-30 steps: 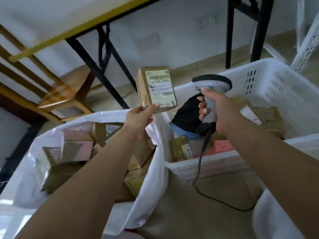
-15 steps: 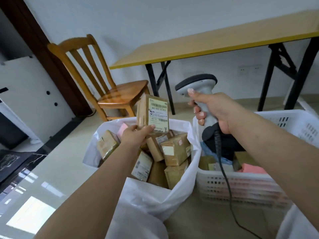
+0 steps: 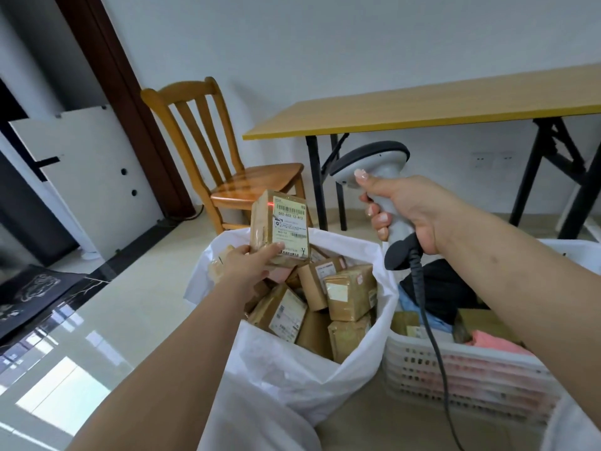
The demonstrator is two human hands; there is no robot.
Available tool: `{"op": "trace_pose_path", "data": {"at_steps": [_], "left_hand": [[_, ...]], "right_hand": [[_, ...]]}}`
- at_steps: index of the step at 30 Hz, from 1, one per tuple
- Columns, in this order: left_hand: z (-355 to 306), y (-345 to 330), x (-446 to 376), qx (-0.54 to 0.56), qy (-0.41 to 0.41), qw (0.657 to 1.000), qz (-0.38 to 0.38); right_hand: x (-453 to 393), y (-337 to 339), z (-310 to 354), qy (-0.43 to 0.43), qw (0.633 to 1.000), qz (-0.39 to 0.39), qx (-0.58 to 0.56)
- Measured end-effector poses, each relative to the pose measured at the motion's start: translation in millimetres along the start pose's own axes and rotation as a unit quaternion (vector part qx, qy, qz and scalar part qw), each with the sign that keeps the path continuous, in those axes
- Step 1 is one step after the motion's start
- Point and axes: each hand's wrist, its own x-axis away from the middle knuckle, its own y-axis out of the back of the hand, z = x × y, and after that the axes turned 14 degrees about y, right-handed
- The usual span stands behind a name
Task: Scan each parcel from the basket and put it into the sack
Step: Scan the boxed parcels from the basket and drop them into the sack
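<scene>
Brown taped parcel (image 3: 279,230), label w/ barcodes facing cam, upright above white sack (image 3: 292,379).

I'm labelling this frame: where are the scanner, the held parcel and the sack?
scanner (image 3: 370,157): head view, its grey head.
held parcel (image 3: 290,226): head view, its white label.
sack (image 3: 292,379): head view, its white front wall.

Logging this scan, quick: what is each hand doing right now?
Left hand: holding the labelled parcel above the sack.
Right hand: gripping the scanner.
</scene>
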Motion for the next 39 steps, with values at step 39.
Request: {"op": "trace_pose_path", "data": {"at_steps": [39], "left_hand": [[86, -39, 9, -0.579, 0.347, 0.726, 0.135]], "right_hand": [[-21, 80, -98, -0.134, 0.988, -0.076, -0.022]]}}
